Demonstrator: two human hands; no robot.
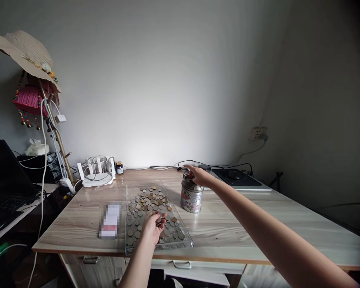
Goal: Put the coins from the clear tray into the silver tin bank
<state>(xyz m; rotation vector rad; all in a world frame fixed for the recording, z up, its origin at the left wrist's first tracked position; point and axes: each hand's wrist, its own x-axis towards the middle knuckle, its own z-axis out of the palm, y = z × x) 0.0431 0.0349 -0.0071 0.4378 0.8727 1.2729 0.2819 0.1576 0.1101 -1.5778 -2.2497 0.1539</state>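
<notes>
A clear, shallow tray (180, 242) with many silver and yellowish coins (150, 202) spread in it lies near the desk's front edge. Over its front part is my left hand (154, 228), palm turned up, fingers curled around a few coins. To the right stands a round metal tin (191, 200) with a floral pattern. My right hand (199, 177) is at the top of this tin, index finger stretched out to the left and the other fingers bent down at the lid. What those bent fingers hold, if anything, is hidden.
Left of the tray lies a blurred-out phone-like object (110, 221). A white router (99, 176) and a small dark jar (119, 167) stand at the back left. A mouse (234, 174) rests on a dark flat device (243, 182) at the back right. Cables run along the wall.
</notes>
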